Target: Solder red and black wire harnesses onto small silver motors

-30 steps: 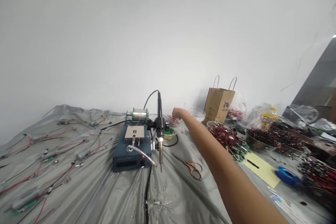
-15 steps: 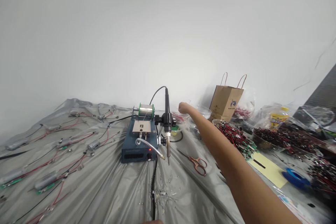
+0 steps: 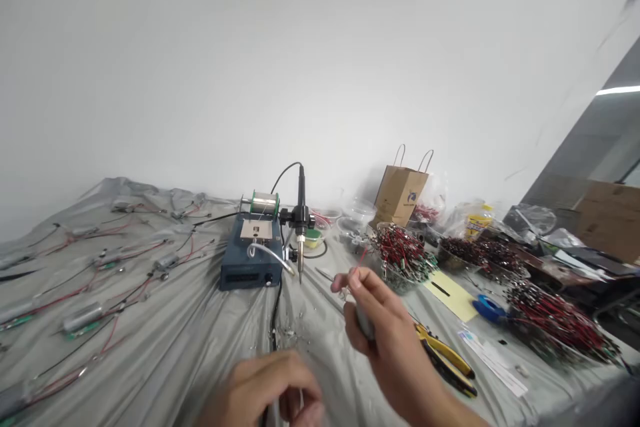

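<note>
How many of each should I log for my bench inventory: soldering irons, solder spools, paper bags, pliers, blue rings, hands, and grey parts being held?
Soldering iron: 1
Solder spool: 1
Paper bag: 1
Pliers: 1
Blue ring: 1
Hands: 2 (left hand, right hand)
Grey part, in the right hand: 1
Total: 8

Soft light, blurry left grip
</note>
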{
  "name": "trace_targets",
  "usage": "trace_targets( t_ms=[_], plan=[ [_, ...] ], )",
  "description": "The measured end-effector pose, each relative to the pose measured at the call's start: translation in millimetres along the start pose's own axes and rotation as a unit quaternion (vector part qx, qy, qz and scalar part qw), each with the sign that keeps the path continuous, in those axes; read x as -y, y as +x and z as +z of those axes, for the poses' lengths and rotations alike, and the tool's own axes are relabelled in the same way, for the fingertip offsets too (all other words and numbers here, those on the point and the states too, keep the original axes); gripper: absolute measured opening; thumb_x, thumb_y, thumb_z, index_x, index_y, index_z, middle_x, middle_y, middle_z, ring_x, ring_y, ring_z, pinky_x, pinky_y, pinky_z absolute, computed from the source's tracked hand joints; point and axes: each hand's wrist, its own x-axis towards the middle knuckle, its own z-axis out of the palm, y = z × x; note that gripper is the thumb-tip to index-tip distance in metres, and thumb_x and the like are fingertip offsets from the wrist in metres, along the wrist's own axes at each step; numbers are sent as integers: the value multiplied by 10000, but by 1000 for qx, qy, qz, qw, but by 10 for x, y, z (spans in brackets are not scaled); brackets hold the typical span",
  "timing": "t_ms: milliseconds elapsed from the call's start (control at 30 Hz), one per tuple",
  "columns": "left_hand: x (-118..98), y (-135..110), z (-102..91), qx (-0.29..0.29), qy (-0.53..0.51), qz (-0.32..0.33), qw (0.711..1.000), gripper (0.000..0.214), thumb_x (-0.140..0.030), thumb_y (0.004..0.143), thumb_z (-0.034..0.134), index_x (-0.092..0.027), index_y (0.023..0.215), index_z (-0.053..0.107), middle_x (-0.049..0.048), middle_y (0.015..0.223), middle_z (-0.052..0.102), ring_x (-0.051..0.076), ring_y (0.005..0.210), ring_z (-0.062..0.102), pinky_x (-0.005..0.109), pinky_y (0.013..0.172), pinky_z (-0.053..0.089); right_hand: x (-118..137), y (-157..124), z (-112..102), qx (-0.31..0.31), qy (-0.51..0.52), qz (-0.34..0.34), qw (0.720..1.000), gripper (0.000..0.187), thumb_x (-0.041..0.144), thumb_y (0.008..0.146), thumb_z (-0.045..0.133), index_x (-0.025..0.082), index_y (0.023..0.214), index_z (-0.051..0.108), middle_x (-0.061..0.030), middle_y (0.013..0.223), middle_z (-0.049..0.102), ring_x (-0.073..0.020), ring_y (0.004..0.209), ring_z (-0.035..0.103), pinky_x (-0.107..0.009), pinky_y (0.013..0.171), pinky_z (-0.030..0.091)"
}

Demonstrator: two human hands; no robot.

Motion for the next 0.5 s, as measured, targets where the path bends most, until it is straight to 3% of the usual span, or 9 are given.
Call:
trace_targets(
  t_ms=[100,200,267,367,500],
  plan=[
    [-164,38,21,12,-76,-105,991,77,-307,900,702,-237,883,675,6,786,709,175,707,679,243,662,549,-253,-302,252,-43,135,34,989,368,581,843,768,238,865,636,55,633,483,-83,477,322,-226,454,240],
    [-228,61,53,-15,-170,-172,970,183,-386,918,689,-218,883,625,8,826,658,177,751,653,257,676,543,-451,-365,494,-103,218,7,971,413,582,757,851,249,811,614,32,746,546,-116,587,440,-235,545,418],
    [-200,60,76,-36,-212,-187,958,181,-342,899,724,-222,883,589,-6,844,630,174,764,643,262,684,542,-537,-375,602,-123,246,-28,961,403,575,765,854,259,810,609,30,781,547,-136,659,484,-258,639,493],
    [-135,50,93,-60,-239,-190,951,133,-204,895,700,-231,905,571,-14,876,619,171,782,645,268,705,546,-606,-407,688,-113,275,-46,954,347,567,836,799,276,840,609,28,800,545,-152,682,516,-272,639,521],
    [-156,54,42,-49,-180,-172,967,225,-104,892,649,-246,1061,611,37,1052,688,208,957,672,277,796,549,-653,-467,718,-116,293,-46,948,322,555,837,797,290,857,615,3,864,607,-187,708,593,-312,631,558]
  ],
)
